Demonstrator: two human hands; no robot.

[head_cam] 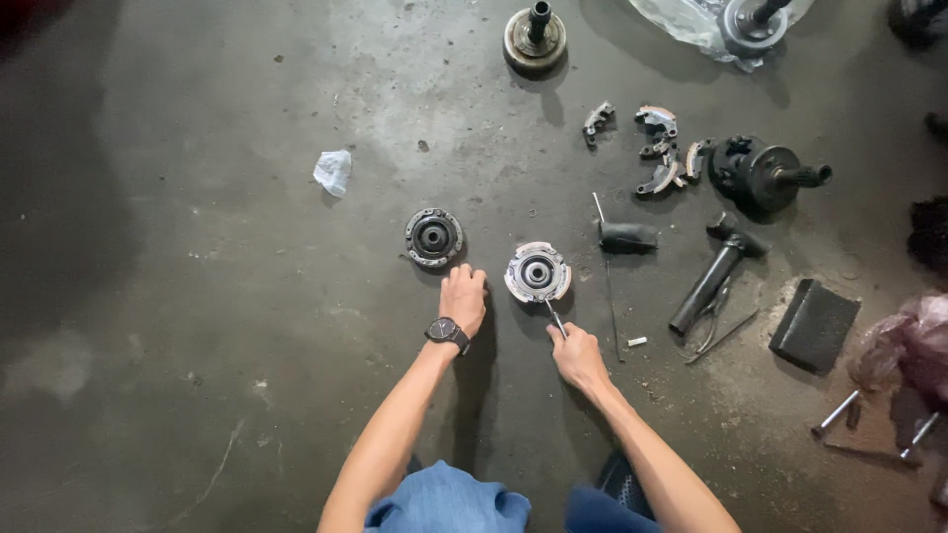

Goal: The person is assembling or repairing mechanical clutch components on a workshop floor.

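Stage: mid-strip | right hand grips thin tool, tip at silver clutch disc on floor | left hand flat, empty | loose shoes apparently removed.

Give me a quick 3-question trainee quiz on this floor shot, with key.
1. True or false: the right hand holds a thin metal tool whose tip points at the pale round part.
2. What does the left hand do? A) grips the dark round part; B) rests flat on the floor between the two round parts; C) lifts the black block.
3. What is worn on the left wrist?

Key: 1 true. 2 B. 3 a black watch.
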